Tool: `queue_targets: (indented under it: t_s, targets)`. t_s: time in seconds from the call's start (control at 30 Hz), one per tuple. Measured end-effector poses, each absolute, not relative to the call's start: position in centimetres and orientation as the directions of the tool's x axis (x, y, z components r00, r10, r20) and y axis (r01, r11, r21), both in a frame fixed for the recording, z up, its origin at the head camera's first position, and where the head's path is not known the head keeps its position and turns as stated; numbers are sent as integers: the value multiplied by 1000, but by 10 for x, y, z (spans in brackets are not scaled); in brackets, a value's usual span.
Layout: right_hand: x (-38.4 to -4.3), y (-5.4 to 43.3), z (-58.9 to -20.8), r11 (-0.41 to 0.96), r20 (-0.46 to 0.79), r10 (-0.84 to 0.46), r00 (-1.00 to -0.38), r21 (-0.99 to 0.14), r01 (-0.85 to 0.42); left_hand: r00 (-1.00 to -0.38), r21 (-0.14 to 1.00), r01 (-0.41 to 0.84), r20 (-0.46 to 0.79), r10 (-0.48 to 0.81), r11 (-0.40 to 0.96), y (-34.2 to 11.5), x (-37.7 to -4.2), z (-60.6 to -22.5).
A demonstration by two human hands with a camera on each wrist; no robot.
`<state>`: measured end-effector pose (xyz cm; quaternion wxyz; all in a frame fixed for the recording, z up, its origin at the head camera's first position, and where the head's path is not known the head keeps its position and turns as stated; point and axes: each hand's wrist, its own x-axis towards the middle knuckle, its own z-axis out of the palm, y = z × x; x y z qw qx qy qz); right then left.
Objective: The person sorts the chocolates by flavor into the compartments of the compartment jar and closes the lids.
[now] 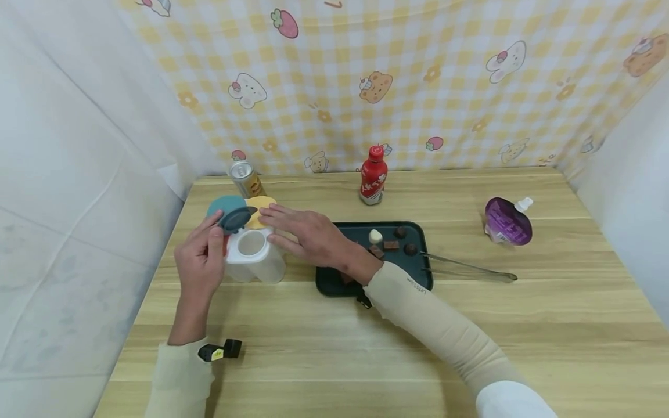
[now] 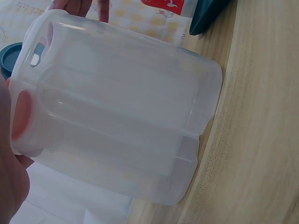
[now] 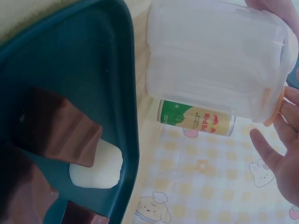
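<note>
A translucent white plastic storage container with round coloured lids stands on the table, one round mouth uncovered. Its teal lid is swung up, its ringed underside showing. My left hand is at the container's left side, thumb and fingers pinching the teal lid's edge. A red lid lies partly hidden beneath that hand. From the other side, my right hand reaches over with fingers stretched out, fingertips touching the yellow lid. In the right wrist view, those fingers lie at the yellow lid's edge.
A dark green tray holding several chocolates lies under my right forearm. Metal tongs lean on its right rim. Behind stand a Red Bull can and a red bottle. A purple spouted pouch lies far right.
</note>
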<state>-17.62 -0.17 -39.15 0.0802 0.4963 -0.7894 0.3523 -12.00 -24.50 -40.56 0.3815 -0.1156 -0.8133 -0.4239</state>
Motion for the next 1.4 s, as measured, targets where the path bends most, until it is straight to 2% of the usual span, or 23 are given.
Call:
queue_targets:
  t_s: [0.1, 0.27, 0.4, 0.73, 1.0, 1.13, 1.33, 1.4]
  targets:
    - [-171, 1, -387, 270, 474, -721, -505, -480, -835, -687, 602, 506, 714, -133, 618, -245, -119, -405]
    - [-152, 17, -375, 324, 465, -674, -574, -512, -796, -686, 602, 509, 716, -133, 616, -245, -119, -405]
    - [-138, 40, -372, 351, 475, -643, -601, -514, -782, -684, 602, 505, 716, -140, 619, -245, -118, -405]
    - [-108, 112, -391, 459, 478, -599, -643, -452, -764, -672, 591, 512, 728, -138, 623, -246, -118, -406]
    - [-82, 185, -415, 627, 389, -463, -796, -492, -604, -684, 598, 499, 716, -138, 627, -246, -116, -407]
    - [-72, 224, -423, 698, 379, -422, -824, -445, -562, -682, 586, 504, 721, -125, 634, -247, -116, -406]
    - [-73, 281, -430, 770, 391, -451, -802, -284, -571, -673, 587, 517, 728, -127, 623, -245, -118, -407]
    - [-74, 296, -432, 795, 351, -438, -827, -278, -539, -666, 585, 521, 734, -133, 621, -245, -118, -407]
